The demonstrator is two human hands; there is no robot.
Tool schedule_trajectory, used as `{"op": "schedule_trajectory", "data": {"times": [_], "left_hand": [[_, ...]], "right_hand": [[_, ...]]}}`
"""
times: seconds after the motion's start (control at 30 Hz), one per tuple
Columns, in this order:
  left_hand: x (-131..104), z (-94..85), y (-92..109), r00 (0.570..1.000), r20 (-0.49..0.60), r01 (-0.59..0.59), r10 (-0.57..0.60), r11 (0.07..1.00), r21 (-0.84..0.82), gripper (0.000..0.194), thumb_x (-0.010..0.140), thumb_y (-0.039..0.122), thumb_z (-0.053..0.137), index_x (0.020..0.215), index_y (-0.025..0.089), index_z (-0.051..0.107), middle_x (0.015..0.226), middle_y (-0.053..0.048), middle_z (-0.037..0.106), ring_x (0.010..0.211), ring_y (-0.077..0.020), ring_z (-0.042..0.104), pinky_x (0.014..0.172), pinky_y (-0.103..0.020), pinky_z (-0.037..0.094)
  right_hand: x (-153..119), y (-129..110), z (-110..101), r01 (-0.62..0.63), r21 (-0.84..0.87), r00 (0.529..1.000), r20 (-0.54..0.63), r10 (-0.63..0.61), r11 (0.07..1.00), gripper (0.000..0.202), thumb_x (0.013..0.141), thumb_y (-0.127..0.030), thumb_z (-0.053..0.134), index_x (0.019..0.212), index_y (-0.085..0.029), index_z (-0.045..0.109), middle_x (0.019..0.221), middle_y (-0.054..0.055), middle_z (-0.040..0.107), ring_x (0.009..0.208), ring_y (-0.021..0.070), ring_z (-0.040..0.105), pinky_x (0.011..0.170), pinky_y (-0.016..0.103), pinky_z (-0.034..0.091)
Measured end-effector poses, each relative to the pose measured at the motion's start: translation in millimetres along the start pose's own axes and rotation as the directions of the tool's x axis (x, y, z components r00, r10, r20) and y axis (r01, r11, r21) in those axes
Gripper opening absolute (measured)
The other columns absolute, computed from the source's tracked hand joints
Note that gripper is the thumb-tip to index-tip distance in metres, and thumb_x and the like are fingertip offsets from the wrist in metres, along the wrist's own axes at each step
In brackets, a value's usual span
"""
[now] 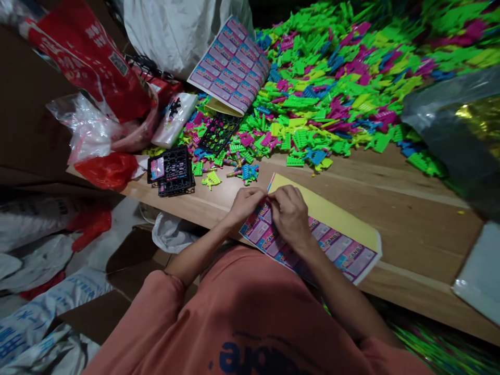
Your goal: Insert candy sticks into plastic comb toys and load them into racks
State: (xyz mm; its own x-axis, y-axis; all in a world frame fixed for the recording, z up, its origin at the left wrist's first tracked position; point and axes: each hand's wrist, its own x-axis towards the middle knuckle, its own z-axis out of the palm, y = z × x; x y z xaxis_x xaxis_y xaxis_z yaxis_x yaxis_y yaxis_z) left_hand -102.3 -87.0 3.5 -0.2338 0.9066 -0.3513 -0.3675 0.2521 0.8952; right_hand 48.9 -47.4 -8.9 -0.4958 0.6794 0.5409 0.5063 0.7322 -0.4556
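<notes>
A sheet of pink and blue printed labels point(339, 247) with a yellow backing strip lies at the front edge of the wooden table. My left hand point(249, 202) pinches the sheet's upper left part. Right beside it, my right hand point(289, 211) is closed with its fingertips at the same edge, nearly touching the left ones. What lies between the fingertips is too small to make out. Just beyond the hands are a blue plastic piece point(249, 173) and a yellow one point(211, 180).
A large heap of green, pink, blue and yellow plastic pieces point(336, 99) covers the table's back. Another label sheet point(230, 67) leans on it. Black plastic trays point(175, 172), a red bag point(94, 62) and clear bags stand left; a grey bag point(441, 125) lies right.
</notes>
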Motion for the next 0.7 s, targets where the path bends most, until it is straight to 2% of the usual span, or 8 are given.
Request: {"op": "schedule_trajectory", "data": {"times": [0.2, 0.3, 0.4, 0.47, 0.5, 0.53, 0.6, 0.7], "left_hand": [[0.9, 3.8, -1.8, 0.998, -0.031, 0.05, -0.05, 0.998, 0.028, 0.047, 0.076, 0.051, 0.075, 0.059, 0.026, 0.039, 0.056, 0.009, 0.032, 0.053, -0.0073, 0.026, 0.055, -0.026, 0.022], [6.7, 1.5, -5.6, 0.998, -0.035, 0.059, -0.057, 0.996, 0.072, 0.048, 0.079, 0.055, 0.076, 0.062, 0.026, 0.043, 0.057, 0.007, 0.04, 0.054, -0.0088, 0.032, 0.055, -0.026, 0.027], [15.3, -2.5, -11.0, 0.998, -0.06, 0.037, -0.027, 0.987, 0.157, 0.044, 0.092, 0.053, 0.072, 0.068, 0.023, 0.052, 0.064, 0.004, 0.051, 0.06, -0.012, 0.043, 0.06, -0.027, 0.033], [20.5, -4.5, -14.2, 0.996, -0.091, 0.014, 0.008, 0.971, 0.24, 0.041, 0.1, 0.043, 0.069, 0.068, 0.023, 0.053, 0.065, 0.003, 0.053, 0.064, -0.0136, 0.045, 0.064, -0.028, 0.032], [22.5, -5.3, -15.3, 0.994, -0.105, 0.003, 0.028, 0.959, 0.285, 0.041, 0.103, 0.038, 0.068, 0.067, 0.023, 0.052, 0.065, 0.004, 0.052, 0.066, -0.0144, 0.045, 0.065, -0.028, 0.031], [23.9, -5.8, -16.1, 0.992, -0.117, -0.007, 0.048, 0.944, 0.329, 0.042, 0.104, 0.034, 0.068, 0.067, 0.022, 0.052, 0.064, 0.004, 0.051, 0.067, -0.0153, 0.046, 0.067, -0.029, 0.031], [24.5, -6.5, -17.0, 0.988, -0.132, -0.024, 0.085, 0.912, 0.409, 0.043, 0.107, 0.029, 0.068, 0.067, 0.022, 0.054, 0.065, 0.003, 0.053, 0.071, -0.0177, 0.048, 0.071, -0.03, 0.032], [21.0, -6.5, -18.9, 0.983, -0.132, -0.042, 0.126, 0.86, 0.508, 0.04, 0.107, 0.024, 0.07, 0.068, 0.023, 0.059, 0.069, 0.001, 0.058, 0.076, -0.0214, 0.052, 0.078, -0.031, 0.038]], "right_hand": [[-9.1, 10.3, -0.2, 0.145, 0.136, 0.989, -0.055, -0.139, 0.98, 0.014, 0.112, -0.014, 0.065, 0.106, -0.024, 0.073, 0.099, 0.007, 0.069, 0.092, 0.0252, 0.061, 0.085, 0.039, 0.055], [-12.4, 16.5, -6.3, 0.173, 0.239, 0.984, -0.09, -0.155, 0.955, 0.014, 0.11, -0.012, 0.069, 0.111, -0.025, 0.074, 0.102, 0.006, 0.072, 0.092, 0.0242, 0.065, 0.084, 0.039, 0.057], [-16.1, 18.7, -13.7, 0.169, 0.327, 0.983, -0.128, -0.133, 0.93, 0.018, 0.107, -0.012, 0.072, 0.112, -0.029, 0.077, 0.105, 0.005, 0.076, 0.094, 0.024, 0.07, 0.083, 0.04, 0.058], [-18.7, 18.9, -15.9, 0.068, 0.4, 0.991, -0.134, -0.016, 0.914, 0.01, 0.106, -0.019, 0.075, 0.106, -0.029, 0.077, 0.105, 0.005, 0.078, 0.096, 0.0249, 0.073, 0.085, 0.042, 0.059], [-19.5, 19.4, -15.8, -0.014, 0.452, 0.988, -0.132, 0.083, 0.892, 0.004, 0.106, -0.026, 0.077, 0.103, -0.029, 0.075, 0.103, 0.005, 0.078, 0.096, 0.0253, 0.073, 0.086, 0.043, 0.059], [-19.7, 20.3, -15.1, -0.105, 0.515, 0.971, -0.129, 0.199, 0.851, 0.009, 0.106, -0.034, 0.078, 0.1, -0.028, 0.073, 0.101, 0.005, 0.077, 0.095, 0.0254, 0.073, 0.086, 0.043, 0.059], [-17.7, 24.7, -13.1, -0.258, 0.676, 0.886, -0.118, 0.448, 0.69, 0.029, 0.102, -0.05, 0.082, 0.095, -0.027, 0.067, 0.097, 0.003, 0.074, 0.092, 0.0238, 0.072, 0.087, 0.042, 0.059], [-9.8, 37.0, -13.4, -0.3, 0.896, 0.719, -0.013, 0.695, 0.327, 0.054, 0.085, -0.065, 0.095, 0.091, -0.026, 0.058, 0.092, -0.002, 0.067, 0.083, 0.0175, 0.066, 0.084, 0.036, 0.057]]}}
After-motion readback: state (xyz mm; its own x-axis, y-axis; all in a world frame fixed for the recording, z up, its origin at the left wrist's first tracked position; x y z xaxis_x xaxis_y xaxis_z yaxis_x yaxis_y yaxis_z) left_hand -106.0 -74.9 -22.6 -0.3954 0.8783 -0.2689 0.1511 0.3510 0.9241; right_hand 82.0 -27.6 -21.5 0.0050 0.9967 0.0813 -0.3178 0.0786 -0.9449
